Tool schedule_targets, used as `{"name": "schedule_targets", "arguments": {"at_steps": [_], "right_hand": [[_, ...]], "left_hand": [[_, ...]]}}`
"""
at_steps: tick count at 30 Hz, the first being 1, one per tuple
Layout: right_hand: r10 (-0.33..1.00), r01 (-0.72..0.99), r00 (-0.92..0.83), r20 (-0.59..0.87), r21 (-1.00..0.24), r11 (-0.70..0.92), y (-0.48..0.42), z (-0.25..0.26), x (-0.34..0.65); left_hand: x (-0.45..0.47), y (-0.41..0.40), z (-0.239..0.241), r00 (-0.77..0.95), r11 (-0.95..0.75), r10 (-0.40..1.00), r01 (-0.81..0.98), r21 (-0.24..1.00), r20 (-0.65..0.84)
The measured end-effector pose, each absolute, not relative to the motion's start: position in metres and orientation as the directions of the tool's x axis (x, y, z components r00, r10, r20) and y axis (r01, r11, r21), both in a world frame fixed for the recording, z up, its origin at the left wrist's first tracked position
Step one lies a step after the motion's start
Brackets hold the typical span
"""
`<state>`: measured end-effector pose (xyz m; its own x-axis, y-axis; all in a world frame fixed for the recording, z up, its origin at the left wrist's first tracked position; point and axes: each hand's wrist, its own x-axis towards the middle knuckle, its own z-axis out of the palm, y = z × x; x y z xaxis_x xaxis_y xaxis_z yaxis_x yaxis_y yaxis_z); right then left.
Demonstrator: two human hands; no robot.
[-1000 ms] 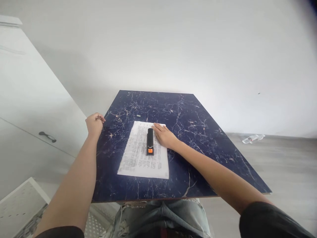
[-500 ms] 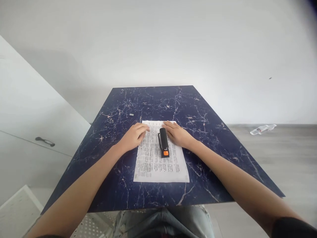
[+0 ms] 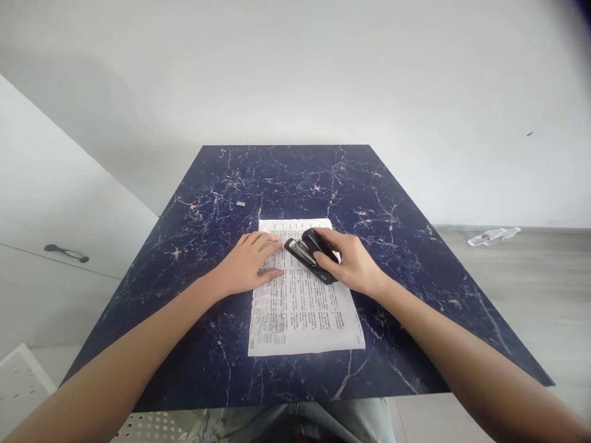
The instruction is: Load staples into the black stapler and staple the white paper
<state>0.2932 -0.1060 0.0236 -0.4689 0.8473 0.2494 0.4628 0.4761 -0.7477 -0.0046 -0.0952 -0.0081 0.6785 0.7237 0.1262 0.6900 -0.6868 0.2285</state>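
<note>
A printed sheet of paper (image 3: 314, 335) lies on the dark blue marbled table (image 3: 286, 381). My right hand (image 3: 353, 261) is closed around a black stapler (image 3: 307, 253), thumb on its near side and fingers over the far side. The stapler is tilted over the upper part of the sheet, its front end pointing left and away from me. My left hand (image 3: 247, 261) rests flat with fingers apart over the sheet's left edge, its fingertips close to the stapler's front end.
A small pale piece (image 3: 241, 203) lies on the table beyond the sheet. On the floor to the right is a clear plastic item (image 3: 494, 236). A white cabinet with a dark handle (image 3: 67, 253) stands at the left, and a white wall (image 3: 295, 74) rises behind the table.
My right hand has taken hold of the stapler, which lay lengthwise on the sheet, and turned it to point left. My left hand's fingers have spread out. The camera view has shifted slightly.
</note>
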Motion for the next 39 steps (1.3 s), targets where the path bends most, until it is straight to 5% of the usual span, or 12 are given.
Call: {"name": "schedule_targets", "arguments": {"at_steps": [8,12,15,22,28,33,37,39], "right_hand": [[0.707,0.381,-0.655,0.267,-0.690,0.615,-0.094,0.020,0.296],[0.777,0.388,-0.624,0.081,-0.832,0.398,-0.083,0.028,0.318],[0.690,0.285,-0.715,-0.113,-0.948,0.141,-0.070,0.031,0.341],[0.595,0.200,-0.784,-0.176,-0.980,-0.026,-0.058,0.019,0.350],[0.615,0.242,-0.779,-0.125,-0.964,0.111,-0.057,0.016,0.353],[0.701,0.392,-0.701,0.134,-0.749,0.535,-0.070,0.010,0.328],[0.708,0.418,-0.648,0.282,-0.645,0.640,-0.094,0.008,0.302],[0.701,0.438,-0.585,0.408,-0.568,0.696,-0.103,0.008,0.296]], "left_hand": [[-0.002,-0.097,-0.007,0.671,-0.680,0.729,0.690,0.248,0.133],[-0.003,-0.096,-0.005,0.677,-0.683,0.726,0.689,0.241,0.122],[-0.003,-0.096,-0.006,0.679,-0.687,0.723,0.689,0.233,0.123],[-0.003,-0.095,-0.007,0.655,-0.657,0.748,0.706,0.264,0.108],[-0.001,-0.095,-0.006,0.614,-0.600,0.786,0.726,0.335,0.078],[-0.001,-0.097,-0.004,0.601,-0.599,0.786,0.683,0.418,0.146],[0.001,-0.105,0.003,0.253,-0.471,0.882,0.520,0.713,0.398],[0.006,-0.110,0.005,0.098,-0.288,0.957,0.315,0.904,0.271]]}}
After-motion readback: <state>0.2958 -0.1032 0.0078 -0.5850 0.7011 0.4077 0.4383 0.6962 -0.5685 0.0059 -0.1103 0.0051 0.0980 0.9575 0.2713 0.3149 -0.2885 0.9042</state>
